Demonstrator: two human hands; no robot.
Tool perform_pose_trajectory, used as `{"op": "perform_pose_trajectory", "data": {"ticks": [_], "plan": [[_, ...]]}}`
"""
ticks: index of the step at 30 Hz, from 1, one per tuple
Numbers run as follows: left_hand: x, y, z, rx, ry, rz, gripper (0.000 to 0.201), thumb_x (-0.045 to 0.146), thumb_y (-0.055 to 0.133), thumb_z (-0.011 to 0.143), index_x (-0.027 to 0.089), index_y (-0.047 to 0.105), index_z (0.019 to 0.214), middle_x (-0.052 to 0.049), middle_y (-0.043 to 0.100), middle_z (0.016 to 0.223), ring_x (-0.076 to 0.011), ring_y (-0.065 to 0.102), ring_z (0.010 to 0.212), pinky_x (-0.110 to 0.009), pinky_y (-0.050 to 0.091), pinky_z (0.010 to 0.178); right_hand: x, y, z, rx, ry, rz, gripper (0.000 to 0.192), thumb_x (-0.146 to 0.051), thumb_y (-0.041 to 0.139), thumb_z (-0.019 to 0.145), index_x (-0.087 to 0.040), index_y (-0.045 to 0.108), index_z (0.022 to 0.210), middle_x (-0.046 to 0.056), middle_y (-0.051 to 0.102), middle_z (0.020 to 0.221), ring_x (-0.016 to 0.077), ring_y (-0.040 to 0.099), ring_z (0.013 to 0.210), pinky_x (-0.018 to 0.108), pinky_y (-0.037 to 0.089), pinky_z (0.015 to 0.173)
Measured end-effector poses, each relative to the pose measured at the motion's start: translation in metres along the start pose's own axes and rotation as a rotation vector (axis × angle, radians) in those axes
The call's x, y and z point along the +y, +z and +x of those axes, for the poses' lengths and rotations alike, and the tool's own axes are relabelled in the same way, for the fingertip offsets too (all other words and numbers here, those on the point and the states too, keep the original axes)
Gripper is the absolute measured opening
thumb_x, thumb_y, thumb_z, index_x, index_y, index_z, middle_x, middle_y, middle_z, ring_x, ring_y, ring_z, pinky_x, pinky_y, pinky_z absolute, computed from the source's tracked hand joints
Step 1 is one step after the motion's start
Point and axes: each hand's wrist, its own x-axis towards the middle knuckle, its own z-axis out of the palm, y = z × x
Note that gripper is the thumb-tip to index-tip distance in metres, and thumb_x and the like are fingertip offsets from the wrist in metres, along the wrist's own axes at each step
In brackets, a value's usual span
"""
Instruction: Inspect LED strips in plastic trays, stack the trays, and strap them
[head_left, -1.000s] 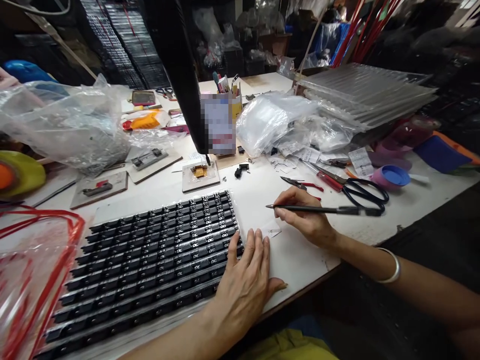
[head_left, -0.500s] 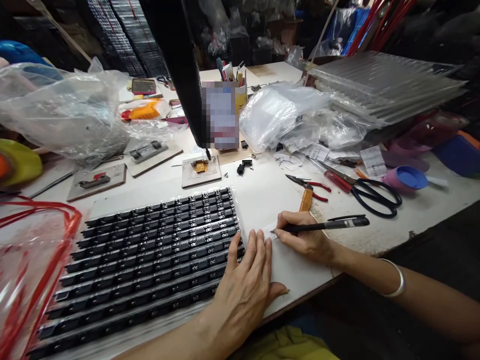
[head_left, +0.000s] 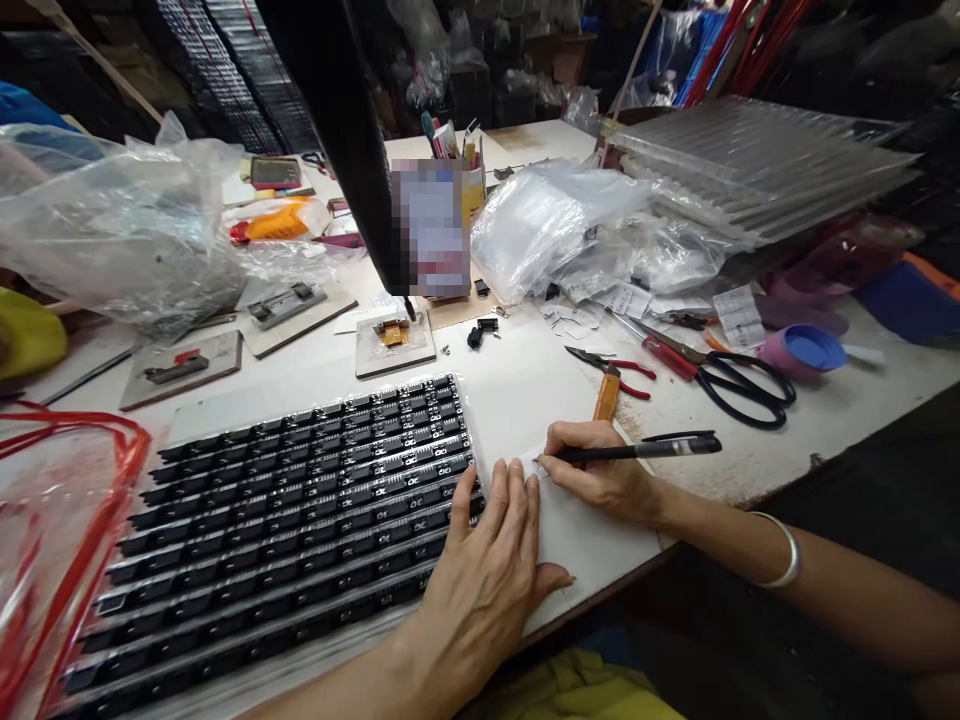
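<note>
1. Clearly, the right hand (head_left: pixel 604 470) has its grip closed around a black pen (head_left: pixel 637 450), whose tip points down at a small white paper slip (head_left: pixel 528 463) on the bench (head_left: pixel 742 458), fairly near the front edge.
2. The left hand (head_left: pixel 487 570) lies palm down, grip released and fingers outstretched beside the slip; its little finger rests on the right side of the rows of black electronic components (head_left: pixel 300 500).
3. Those rows spread across the left part of the bench, reaching toward its front edge.
4. Beyond the right hand lie an orange-handled tool (head_left: pixel 606 398) and red-handled pliers (head_left: pixel 600 362), with dark-handled scissors (head_left: pixel 701 368) farther right.
</note>
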Motion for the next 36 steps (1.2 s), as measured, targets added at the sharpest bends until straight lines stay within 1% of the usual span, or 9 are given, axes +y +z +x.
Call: {"op": "perform_pose_trajectory", "data": {"ticks": [4, 9, 14, 21, 27, 36], "plan": [[0.0004, -0.0006, 0.0002, 0.001, 0.004, 0.004, 0.066, 0.056, 0.030, 0.091, 0.006, 0.048, 0.131, -0.016, 0.049, 0.136, -0.0292, 0.037, 0.130, -0.051, 0.015, 0.109, -0.0002, 0.0002, 0.0014, 0.030, 0.041, 0.034, 0.017, -0.014, 0.052, 0.079, -0.017, 0.046, 0.063, -0.005, 0.042, 0.055, 0.0072, 0.035, 0.051, 0.021, 0.030, 0.048], [0.0004, -0.0005, 0.0020, 0.010, 0.017, 0.017, 0.067, 0.057, 0.030, 0.091, 0.005, 0.048, 0.130, -0.017, 0.050, 0.135, -0.0298, 0.038, 0.130, -0.051, 0.016, 0.109, -0.0008, 0.0003, 0.0026, 0.005, 0.012, -0.001, 0.018, -0.012, 0.052, 0.080, -0.017, 0.047, 0.063, -0.005, 0.043, 0.056, 0.0068, 0.036, 0.051, 0.020, 0.030, 0.050], [-0.0005, -0.0019, 0.0031, 0.004, 0.028, 0.024, 0.067, 0.057, 0.029, 0.091, 0.005, 0.048, 0.130, -0.017, 0.050, 0.135, -0.0299, 0.037, 0.130, -0.052, 0.016, 0.109, 0.0002, 0.0010, 0.0022, -0.014, 0.012, 0.010, 0.019, -0.013, 0.052, 0.082, -0.017, 0.046, 0.065, -0.005, 0.043, 0.058, 0.0068, 0.036, 0.053, 0.020, 0.031, 0.051], [-0.0007, -0.0029, 0.0027, 0.007, 0.036, 0.037, 0.066, 0.056, 0.028, 0.092, 0.006, 0.051, 0.128, -0.016, 0.051, 0.134, -0.0299, 0.037, 0.130, -0.052, 0.014, 0.110, 0.0035, 0.0024, 0.0002, -0.014, -0.036, -0.087, 0.020, -0.013, 0.051, 0.083, -0.018, 0.043, 0.065, -0.005, 0.042, 0.059, 0.0070, 0.037, 0.053, 0.021, 0.030, 0.052], [-0.0013, -0.0024, 0.0028, 0.007, 0.039, 0.045, 0.066, 0.056, 0.027, 0.092, 0.006, 0.050, 0.128, -0.016, 0.051, 0.134, -0.0298, 0.037, 0.131, -0.052, 0.014, 0.110, 0.0024, 0.0023, 0.0009, -0.017, -0.031, -0.067, 0.019, -0.013, 0.051, 0.083, -0.018, 0.044, 0.065, -0.005, 0.043, 0.058, 0.0071, 0.037, 0.053, 0.021, 0.031, 0.052], [-0.0008, -0.0028, 0.0027, 0.005, 0.042, 0.031, 0.066, 0.056, 0.029, 0.092, 0.005, 0.051, 0.127, -0.017, 0.052, 0.134, -0.0298, 0.037, 0.131, -0.052, 0.014, 0.110, 0.0028, 0.0033, 0.0007, -0.015, -0.036, -0.097, 0.020, -0.014, 0.049, 0.083, -0.018, 0.042, 0.064, -0.005, 0.041, 0.057, 0.0075, 0.036, 0.052, 0.022, 0.030, 0.052]]}}
